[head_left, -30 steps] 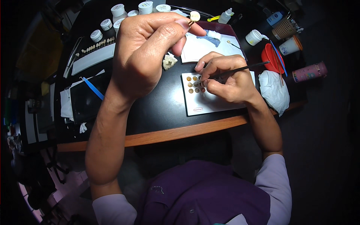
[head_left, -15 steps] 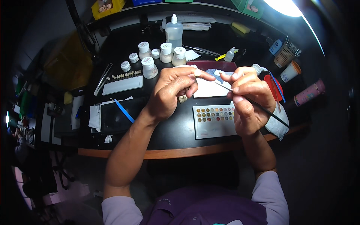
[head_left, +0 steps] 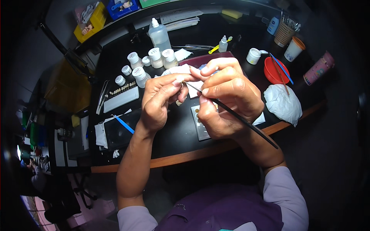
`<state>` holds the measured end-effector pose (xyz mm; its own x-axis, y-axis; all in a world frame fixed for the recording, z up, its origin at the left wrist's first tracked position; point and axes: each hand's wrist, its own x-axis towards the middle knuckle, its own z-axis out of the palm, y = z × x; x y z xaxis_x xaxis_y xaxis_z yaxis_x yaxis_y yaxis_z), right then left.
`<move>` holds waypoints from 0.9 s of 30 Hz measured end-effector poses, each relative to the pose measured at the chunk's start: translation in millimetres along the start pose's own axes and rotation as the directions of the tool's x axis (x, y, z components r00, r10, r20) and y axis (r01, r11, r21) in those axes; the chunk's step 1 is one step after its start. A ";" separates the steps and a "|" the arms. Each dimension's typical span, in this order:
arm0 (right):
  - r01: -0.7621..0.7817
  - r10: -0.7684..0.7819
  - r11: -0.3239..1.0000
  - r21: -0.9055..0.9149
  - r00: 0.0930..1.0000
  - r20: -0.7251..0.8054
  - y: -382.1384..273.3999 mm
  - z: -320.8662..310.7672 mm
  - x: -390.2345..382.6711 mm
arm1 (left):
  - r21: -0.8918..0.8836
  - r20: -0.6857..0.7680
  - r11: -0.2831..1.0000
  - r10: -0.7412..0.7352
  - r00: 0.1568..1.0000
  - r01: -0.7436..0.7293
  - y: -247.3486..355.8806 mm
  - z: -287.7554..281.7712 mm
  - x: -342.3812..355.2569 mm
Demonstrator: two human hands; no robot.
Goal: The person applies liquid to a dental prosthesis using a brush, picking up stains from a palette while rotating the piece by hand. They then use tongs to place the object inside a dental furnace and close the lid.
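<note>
Between the thumb and forefinger of my left hand (head_left: 155, 102) is a small whitish tooth crown (head_left: 180, 78), partly covered by the fingertips. My right hand (head_left: 237, 96) pinches a thin brush (head_left: 248, 122) with a long black handle. The brush tip meets the crown or lies right beside it; I cannot tell which. The fingers of both hands come close together over the table. Under my right hand, a pale palette (head_left: 202, 133) with round colour wells is mostly hidden. A white pad and a dark red case (head_left: 210, 57) show partly behind the hands.
White-lidded jars (head_left: 155, 57) and a clear bottle (head_left: 159, 36) stand behind my left hand. A row of tooth shade tabs on a white holder (head_left: 122, 99) and a blue-handled tool (head_left: 124, 124) lie left. On the right are a red bowl (head_left: 271, 73), a white bag (head_left: 284, 103) and a pink tumbler (head_left: 319, 68).
My right hand has come in toward my left, bringing the brush tip to the crown. It now covers more of the palette. The whole view has turned and shifted.
</note>
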<state>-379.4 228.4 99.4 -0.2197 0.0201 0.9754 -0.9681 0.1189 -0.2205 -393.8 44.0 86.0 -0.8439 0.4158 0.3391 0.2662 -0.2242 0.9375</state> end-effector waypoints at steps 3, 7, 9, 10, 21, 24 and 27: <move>0.010 -0.007 0.999 -0.035 0.997 0.077 -2.4 -4.8 0.0 | -0.005 -0.015 1.000 0.007 1.000 -0.007 0.1 2.7 -0.3; 0.000 0.005 0.999 -0.044 0.994 0.110 -4.5 -5.8 -1.2 | 0.037 0.001 0.999 0.005 1.000 -0.005 3.2 0.6 0.9; -0.007 0.014 0.998 -0.054 0.993 0.121 -6.0 -6.9 -0.6 | 0.047 0.006 0.999 0.004 1.000 -0.005 3.1 0.0 1.5; -0.009 0.017 0.998 -0.060 0.992 0.124 -6.8 -6.7 0.0 | 0.048 -0.002 0.999 0.006 1.000 -0.006 4.4 1.8 1.6; 0.001 0.005 0.999 -0.055 0.995 0.100 -3.6 -1.9 -2.0 | 0.050 -0.015 0.996 0.069 0.998 -0.068 1.3 3.3 1.4; 0.007 0.000 0.998 -0.062 0.995 0.105 -2.8 -2.4 -3.0 | 0.047 -0.028 0.998 0.050 0.998 -0.048 0.2 4.0 1.0; 0.011 -0.006 0.998 -0.054 0.995 0.097 -2.6 -2.9 -1.0 | 0.037 -0.020 0.999 0.028 0.999 -0.027 2.8 2.0 2.4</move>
<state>-376.3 231.0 99.0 -0.2243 -0.0768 0.9715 -0.9626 0.1727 -0.2086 -394.2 46.1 89.6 -0.8452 0.3918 0.3635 0.3060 -0.2029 0.9301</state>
